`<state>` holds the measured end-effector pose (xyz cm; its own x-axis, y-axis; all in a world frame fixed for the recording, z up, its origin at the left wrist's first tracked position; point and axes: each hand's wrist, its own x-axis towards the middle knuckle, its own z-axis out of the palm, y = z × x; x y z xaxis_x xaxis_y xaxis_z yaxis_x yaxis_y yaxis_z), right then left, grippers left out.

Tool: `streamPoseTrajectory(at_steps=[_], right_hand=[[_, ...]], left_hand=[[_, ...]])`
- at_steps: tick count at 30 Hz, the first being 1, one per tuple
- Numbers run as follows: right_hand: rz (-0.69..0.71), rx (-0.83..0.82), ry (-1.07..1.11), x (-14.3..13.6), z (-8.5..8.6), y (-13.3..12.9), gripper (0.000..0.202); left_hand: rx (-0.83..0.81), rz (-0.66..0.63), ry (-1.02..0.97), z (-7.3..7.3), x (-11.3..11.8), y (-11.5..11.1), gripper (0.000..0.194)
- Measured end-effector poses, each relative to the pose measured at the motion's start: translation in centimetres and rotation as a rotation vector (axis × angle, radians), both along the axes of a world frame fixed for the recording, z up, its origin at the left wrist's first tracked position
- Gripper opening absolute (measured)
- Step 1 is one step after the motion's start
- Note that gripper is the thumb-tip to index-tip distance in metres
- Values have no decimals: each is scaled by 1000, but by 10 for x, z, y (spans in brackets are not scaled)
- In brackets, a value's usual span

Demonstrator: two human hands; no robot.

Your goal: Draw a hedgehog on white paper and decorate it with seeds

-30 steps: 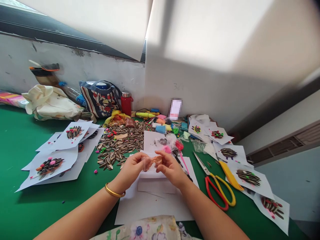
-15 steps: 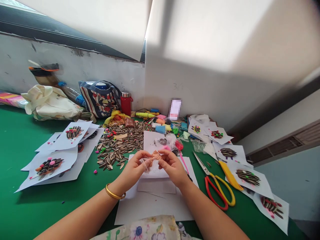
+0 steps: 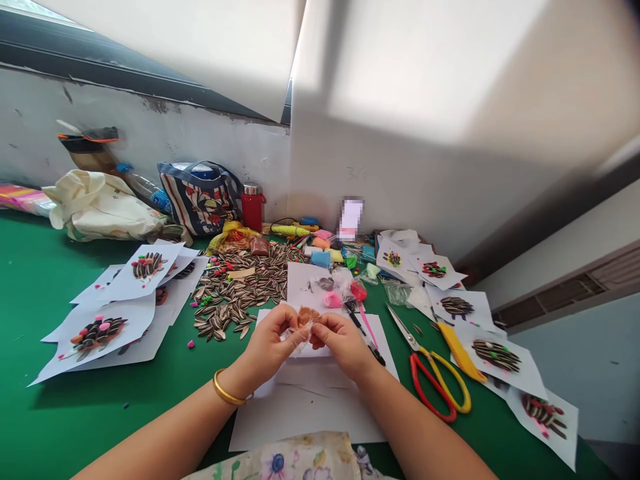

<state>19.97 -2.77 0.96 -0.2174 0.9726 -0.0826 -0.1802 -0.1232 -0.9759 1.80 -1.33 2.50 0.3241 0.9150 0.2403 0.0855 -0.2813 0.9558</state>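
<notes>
A lump of brown modelling clay (image 3: 309,315) in a crinkled clear plastic wrapper (image 3: 300,339) is between my two hands, above white paper. My left hand (image 3: 267,347) pinches the wrapper at the lump's left side. On the other side, the thumb and fingers of my right hand (image 3: 347,345) are closed on the clay's edge. White sheets (image 3: 270,420) lie beneath my hands. Just beyond them are a pink clay lump (image 3: 332,299) and a black pen (image 3: 367,339), beside my right hand.
A heap of striped sunflower seeds (image 3: 240,287) spreads behind my left hand. Scissors (image 3: 435,373) with red and yellow handles lie at right. Papers with seed pictures are at left (image 3: 107,333) and right (image 3: 505,360). Bags (image 3: 200,197) and a red flask (image 3: 251,207) stand along the wall.
The clay lump has turned and shows more of its brown surface above my fingers. My hands have lowered slightly, and the black pen is more visible.
</notes>
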Motion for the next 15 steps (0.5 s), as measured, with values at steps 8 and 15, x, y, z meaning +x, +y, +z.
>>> streamPoseTrajectory(at_steps=[8,15], right_hand=[[-43,34,-30,2,2,2,27],[11,28,-39,2,-1,1,28]], left_hand=[[-203,38,-160,-2,0,1,18],[-40,103,-24,-1,-4,4,20]])
